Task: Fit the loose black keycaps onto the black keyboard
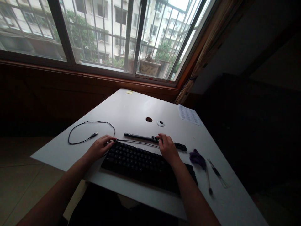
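A black keyboard [135,160] lies near the front edge of the white table. My left hand [102,146] is at its back left corner, thumb and fingers closed about the edge beside a thin black cable [137,142]. Behind the keyboard is a dark row of loose keycaps [138,136], with more keycaps [180,146] farther right. My right hand [167,147] reaches over the keyboard's back edge, fingers bent and closed at a small dark keycap [155,138] in that row. The right forearm covers part of the keyboard's right side.
The cable loops left to a USB plug [94,135]. At right lie a purple cloth [198,158], a small brush [210,190] and a thin tool with wire ends [216,171]. A round hole [149,119], a white ring [161,123] and a printed paper [190,115] are farther back.
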The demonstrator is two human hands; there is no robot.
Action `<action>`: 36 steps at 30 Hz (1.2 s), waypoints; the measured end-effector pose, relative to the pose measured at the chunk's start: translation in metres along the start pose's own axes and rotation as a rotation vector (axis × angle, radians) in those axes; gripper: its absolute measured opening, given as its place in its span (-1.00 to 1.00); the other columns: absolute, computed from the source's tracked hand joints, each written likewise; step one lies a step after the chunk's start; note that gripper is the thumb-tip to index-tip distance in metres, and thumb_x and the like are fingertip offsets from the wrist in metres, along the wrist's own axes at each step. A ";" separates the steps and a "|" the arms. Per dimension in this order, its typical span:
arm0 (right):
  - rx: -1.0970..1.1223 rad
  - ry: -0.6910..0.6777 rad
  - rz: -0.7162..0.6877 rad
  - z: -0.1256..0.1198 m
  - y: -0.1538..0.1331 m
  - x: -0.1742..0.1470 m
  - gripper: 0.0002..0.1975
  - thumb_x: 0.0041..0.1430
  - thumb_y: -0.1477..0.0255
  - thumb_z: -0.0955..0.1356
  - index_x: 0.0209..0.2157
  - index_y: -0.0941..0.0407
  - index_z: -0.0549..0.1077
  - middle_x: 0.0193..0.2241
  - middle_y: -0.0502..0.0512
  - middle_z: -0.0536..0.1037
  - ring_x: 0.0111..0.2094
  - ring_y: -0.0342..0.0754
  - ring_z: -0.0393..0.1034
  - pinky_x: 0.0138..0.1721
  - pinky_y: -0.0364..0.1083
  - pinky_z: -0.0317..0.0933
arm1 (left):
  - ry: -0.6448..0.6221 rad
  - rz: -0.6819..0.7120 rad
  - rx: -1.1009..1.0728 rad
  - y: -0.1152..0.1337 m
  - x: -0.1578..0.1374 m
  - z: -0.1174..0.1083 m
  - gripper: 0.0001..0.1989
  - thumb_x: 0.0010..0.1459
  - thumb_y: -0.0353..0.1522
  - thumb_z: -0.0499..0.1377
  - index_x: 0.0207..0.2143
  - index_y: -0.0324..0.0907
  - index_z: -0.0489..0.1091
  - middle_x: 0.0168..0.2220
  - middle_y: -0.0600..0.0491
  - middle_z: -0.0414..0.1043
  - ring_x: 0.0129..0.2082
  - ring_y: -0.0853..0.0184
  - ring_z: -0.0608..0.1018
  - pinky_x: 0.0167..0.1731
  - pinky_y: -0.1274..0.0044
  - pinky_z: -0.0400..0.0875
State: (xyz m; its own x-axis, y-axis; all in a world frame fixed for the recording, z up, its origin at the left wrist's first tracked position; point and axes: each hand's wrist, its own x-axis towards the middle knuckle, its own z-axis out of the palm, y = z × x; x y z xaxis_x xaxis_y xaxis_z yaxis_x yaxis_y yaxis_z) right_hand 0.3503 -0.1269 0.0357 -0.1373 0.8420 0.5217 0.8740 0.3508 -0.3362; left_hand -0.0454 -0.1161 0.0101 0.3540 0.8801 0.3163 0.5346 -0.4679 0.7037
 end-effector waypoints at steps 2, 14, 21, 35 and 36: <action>-0.014 -0.036 0.002 0.007 0.006 0.005 -0.69 0.31 0.54 0.24 0.04 0.09 0.42 -0.07 0.15 0.66 0.04 0.10 0.44 0.12 0.12 0.32 | 0.005 0.002 -0.001 0.001 0.000 0.000 -0.67 0.40 -0.15 0.08 -0.02 -0.11 0.54 -0.10 -0.03 0.57 -0.19 0.24 0.62 -0.14 0.43 0.54; -0.091 -0.143 0.008 0.024 0.013 0.009 -0.66 0.34 0.54 0.21 0.03 0.08 0.47 0.05 0.20 0.61 0.23 0.10 0.37 0.22 0.15 0.26 | -0.014 0.004 -0.005 -0.003 -0.002 0.002 -0.68 0.42 -0.16 0.07 0.00 -0.10 0.52 -0.07 -0.03 0.55 -0.18 0.25 0.61 -0.10 0.42 0.53; -0.091 -0.139 0.026 0.033 0.016 0.014 -0.65 0.33 0.55 0.21 0.03 0.06 0.49 0.06 0.19 0.60 0.26 0.08 0.35 0.23 0.14 0.26 | -0.014 0.004 -0.015 0.000 -0.001 0.002 -0.70 0.42 -0.19 0.08 0.01 -0.11 0.52 -0.07 -0.03 0.55 -0.18 0.25 0.62 -0.10 0.42 0.54; -0.057 -0.148 0.108 0.036 0.030 0.049 -0.83 0.22 0.52 0.38 -0.15 0.04 0.54 -0.16 0.14 0.64 0.00 0.10 0.43 0.07 0.06 0.30 | -0.005 0.008 -0.033 -0.001 -0.002 0.003 -0.68 0.42 -0.18 0.08 0.03 -0.12 0.51 -0.09 -0.03 0.55 -0.19 0.26 0.61 -0.17 0.46 0.51; -0.057 -0.157 0.115 0.037 0.030 0.051 -0.83 0.20 0.52 0.40 -0.17 0.04 0.54 -0.18 0.13 0.64 -0.01 0.09 0.43 0.06 0.06 0.29 | -0.006 0.008 -0.031 -0.001 -0.002 0.003 -0.68 0.41 -0.18 0.09 0.02 -0.12 0.52 -0.08 -0.03 0.55 -0.19 0.26 0.61 -0.19 0.47 0.51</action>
State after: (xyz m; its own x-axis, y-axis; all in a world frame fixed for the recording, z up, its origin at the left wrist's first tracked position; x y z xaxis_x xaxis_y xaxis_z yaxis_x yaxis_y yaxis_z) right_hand 0.3527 -0.0578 0.0233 -0.1019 0.9304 0.3520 0.9126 0.2283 -0.3392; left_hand -0.0438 -0.1174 0.0069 0.3625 0.8758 0.3186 0.5078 -0.4723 0.7205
